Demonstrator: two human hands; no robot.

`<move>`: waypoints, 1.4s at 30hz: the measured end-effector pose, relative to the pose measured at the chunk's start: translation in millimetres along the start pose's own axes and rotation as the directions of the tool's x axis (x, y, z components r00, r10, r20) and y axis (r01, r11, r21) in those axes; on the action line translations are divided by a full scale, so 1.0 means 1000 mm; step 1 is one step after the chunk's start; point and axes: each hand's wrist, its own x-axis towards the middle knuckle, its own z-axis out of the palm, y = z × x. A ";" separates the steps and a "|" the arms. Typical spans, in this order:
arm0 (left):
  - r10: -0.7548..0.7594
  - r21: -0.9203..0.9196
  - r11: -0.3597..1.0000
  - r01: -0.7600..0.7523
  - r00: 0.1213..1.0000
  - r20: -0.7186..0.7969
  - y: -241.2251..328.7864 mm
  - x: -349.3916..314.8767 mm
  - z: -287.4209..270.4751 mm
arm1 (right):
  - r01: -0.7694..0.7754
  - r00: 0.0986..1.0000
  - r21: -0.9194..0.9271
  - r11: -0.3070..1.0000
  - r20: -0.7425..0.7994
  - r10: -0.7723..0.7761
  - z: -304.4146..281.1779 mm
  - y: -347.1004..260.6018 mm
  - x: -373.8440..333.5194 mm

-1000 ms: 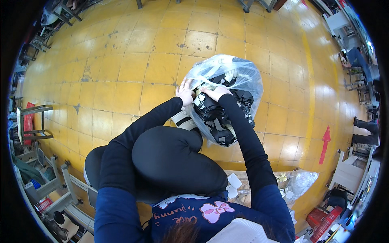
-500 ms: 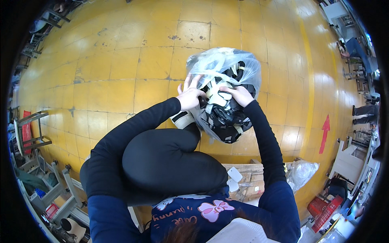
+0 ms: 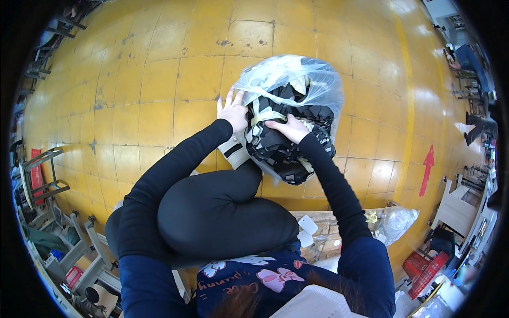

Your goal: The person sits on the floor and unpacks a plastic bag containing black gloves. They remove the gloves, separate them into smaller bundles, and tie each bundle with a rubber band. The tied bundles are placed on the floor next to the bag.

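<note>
Left hand [image 3: 232, 110] spread open, fingers flat against the left side of a clear plastic bag [image 3: 318, 85]. Right hand [image 3: 290, 129] pressed palm-down on the bundle of black and white fabric pieces [image 3: 281, 151] inside, fingers loosely curled, gripping nothing firmly. Bag resting on the yellow tiled floor [image 3: 159, 79], just beyond a bent knee [image 3: 222, 212]. Red arrow [image 3: 427, 169] painted on the floor, well apart toward its right edge.

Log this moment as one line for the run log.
left hand: on side of clear plastic bag | right hand: inside bag, pressing on black pieces | bag on yellow tiled floor
</note>
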 end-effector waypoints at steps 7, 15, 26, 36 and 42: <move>-0.067 -0.189 0.979 0.076 0.997 0.049 0.001 0.003 0.009 | 0.027 0.999 0.475 0.880 -0.051 -0.003 0.000 0.012 -0.014; 0.304 -0.023 0.950 -0.313 0.935 -0.183 0.016 -0.017 -0.019 | -0.081 0.994 0.912 0.403 0.101 -0.029 -0.047 0.069 -0.043; 0.288 -0.190 0.935 -0.299 0.954 -0.082 0.002 -0.004 -0.019 | -0.050 0.898 0.954 -0.296 -0.087 -0.432 0.007 0.117 -0.112; 0.307 -0.973 0.067 -0.222 0.932 -0.191 -0.013 -0.011 -0.012 | -0.270 0.809 0.907 -0.322 0.033 -0.586 0.017 -0.026 -0.140; 0.003 -0.935 -0.353 -0.022 1.000 -0.025 -0.057 -0.018 -0.011 | 0.228 0.637 0.927 0.298 0.090 -0.766 0.013 -0.089 -0.149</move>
